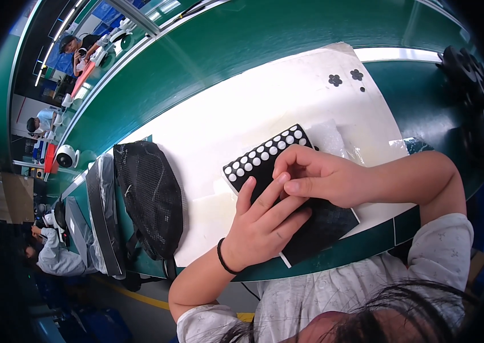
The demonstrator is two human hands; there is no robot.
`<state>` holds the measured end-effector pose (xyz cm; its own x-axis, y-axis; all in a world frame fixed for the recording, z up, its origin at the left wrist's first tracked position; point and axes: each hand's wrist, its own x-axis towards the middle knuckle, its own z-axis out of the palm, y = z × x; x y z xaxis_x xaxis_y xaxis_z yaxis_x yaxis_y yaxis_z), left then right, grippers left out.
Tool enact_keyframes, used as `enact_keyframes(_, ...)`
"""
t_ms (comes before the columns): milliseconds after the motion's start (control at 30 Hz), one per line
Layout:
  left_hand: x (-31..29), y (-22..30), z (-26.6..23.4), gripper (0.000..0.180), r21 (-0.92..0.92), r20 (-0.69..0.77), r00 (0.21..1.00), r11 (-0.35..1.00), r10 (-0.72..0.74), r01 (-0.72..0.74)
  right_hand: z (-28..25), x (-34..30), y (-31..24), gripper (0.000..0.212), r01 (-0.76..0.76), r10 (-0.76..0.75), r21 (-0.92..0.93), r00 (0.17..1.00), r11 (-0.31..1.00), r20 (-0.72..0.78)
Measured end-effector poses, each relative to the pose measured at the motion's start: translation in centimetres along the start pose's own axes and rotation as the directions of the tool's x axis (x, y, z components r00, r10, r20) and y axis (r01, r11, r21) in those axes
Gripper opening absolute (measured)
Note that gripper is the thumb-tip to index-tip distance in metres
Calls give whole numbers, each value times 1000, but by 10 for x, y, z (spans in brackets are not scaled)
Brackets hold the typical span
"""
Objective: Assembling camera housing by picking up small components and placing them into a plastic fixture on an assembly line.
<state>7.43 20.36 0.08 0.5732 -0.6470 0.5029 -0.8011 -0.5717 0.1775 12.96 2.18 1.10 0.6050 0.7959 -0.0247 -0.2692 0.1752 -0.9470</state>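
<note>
My left hand (265, 228), with a black band on its wrist, stretches its fingers apart over a stack of black sheets. My right hand (333, 177) is closed in a pinch at the left fingertips. Whatever it pinches, if anything, is hidden or too small to make out. Beneath both hands lies a black sheet with rows of white round dots (263, 154) along its far edge. Nearer to me is a black sheet with a faint grid of squares (333, 223), partly covered by the hands. Crumpled clear plastic (332, 139) rests beside my right hand.
White board (213, 114) covers part of the green table (219, 54). Two black flower-shaped pieces (335, 80) and a small black dot (362, 89) lie at its far right. A black mesh bag (148, 200) stands left; black rolls (470, 80) line the right edge. Other people work far left.
</note>
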Motion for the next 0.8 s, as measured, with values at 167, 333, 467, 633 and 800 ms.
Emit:
enact_keyframes(167,0,0,0,19,-3,0,1000,1000,5,-5,-1,0,-2,16,-13,12,10,1000,1000,18)
enact_keyframes(333,0,0,0,18,-23,-6,1000,1000,9,-9,-1,0,-2,16,-12,12,5,1000,1000,22)
enact_keyframes(467,0,-1,1,18,-37,-6,1000,999,9,-9,-1,0,-4,16,-25,25,6,999,1000,24)
enact_keyframes(633,0,-1,1,18,-37,-13,1000,999,11,-11,-2,0,-5,16,-28,27,16,999,999,32)
enact_keyframes(800,-1,-1,0,18,-29,-18,1000,999,19,-19,-1,1,-5,17,-41,39,41,999,998,37)
